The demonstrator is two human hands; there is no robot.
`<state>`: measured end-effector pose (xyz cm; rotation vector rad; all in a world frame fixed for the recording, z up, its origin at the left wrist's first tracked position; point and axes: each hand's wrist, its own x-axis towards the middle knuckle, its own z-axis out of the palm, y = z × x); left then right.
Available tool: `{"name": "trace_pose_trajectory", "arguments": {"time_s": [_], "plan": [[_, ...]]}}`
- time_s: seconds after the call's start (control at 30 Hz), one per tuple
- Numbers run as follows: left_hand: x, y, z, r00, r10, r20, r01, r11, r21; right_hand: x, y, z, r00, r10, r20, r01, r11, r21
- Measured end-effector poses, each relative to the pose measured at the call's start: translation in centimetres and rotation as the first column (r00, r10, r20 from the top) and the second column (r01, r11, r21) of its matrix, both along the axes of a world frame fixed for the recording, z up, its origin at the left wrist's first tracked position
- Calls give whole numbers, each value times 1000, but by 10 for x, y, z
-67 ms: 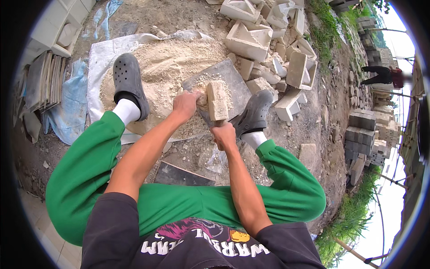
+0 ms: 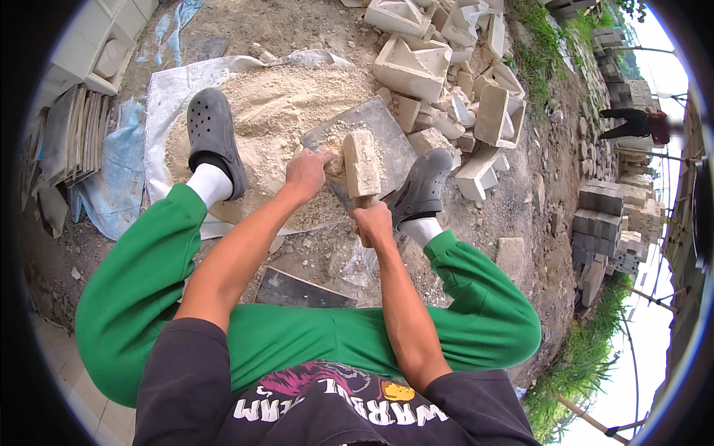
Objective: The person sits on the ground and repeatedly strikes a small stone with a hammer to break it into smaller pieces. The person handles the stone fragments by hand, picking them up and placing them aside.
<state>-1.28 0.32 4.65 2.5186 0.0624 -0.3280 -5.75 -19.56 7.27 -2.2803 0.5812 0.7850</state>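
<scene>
A wooden mallet (image 2: 362, 163) with a blocky, dust-coated head is in my right hand (image 2: 372, 221), fingers wrapped round its short handle. The head is over a dark flat slab (image 2: 398, 137) strewn with pale crumbs. Just left of the head, my left hand (image 2: 306, 175) reaches in low with its fingers bent together at a small pale lump. Dust and the mallet partly hide what those fingertips hold. Crushed pale rubble (image 2: 260, 100) lies heaped on a white woven sack (image 2: 165, 93) beyond my left hand.
My grey clogs (image 2: 212, 137) flank the work. Broken pale moulded blocks (image 2: 413, 67) are piled at the far right. Thin boards (image 2: 74, 137) lean at the left by blue sheeting (image 2: 119, 171). A dark panel (image 2: 305, 288) lies near me. Another person (image 2: 632, 125) stands far right.
The mallet head has shifted very slightly, showing a little more of the handle below it. My left hand stays in nearly the same place.
</scene>
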Motion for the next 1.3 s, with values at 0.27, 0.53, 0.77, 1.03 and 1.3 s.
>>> {"name": "trace_pose_trajectory", "arguments": {"time_s": [0.27,0.53,0.77,1.03,1.3], "plan": [[-4,-16,-11,903,218,370,-171,973,-157,31,1,67,995,-71,63,64,992,110],[3,-18,-21,939,305,159,-234,904,-357,36,11,53,936,-58,348,16,992,122],[8,-9,-15,969,197,150,-163,963,-214,21,1,12,988,-131,87,118,983,143],[13,14,-6,986,-54,155,79,984,-163,24,4,-5,871,-76,486,3,989,149],[13,19,-10,993,-31,115,53,979,-196,21,8,13,921,-107,376,48,985,163]]}}
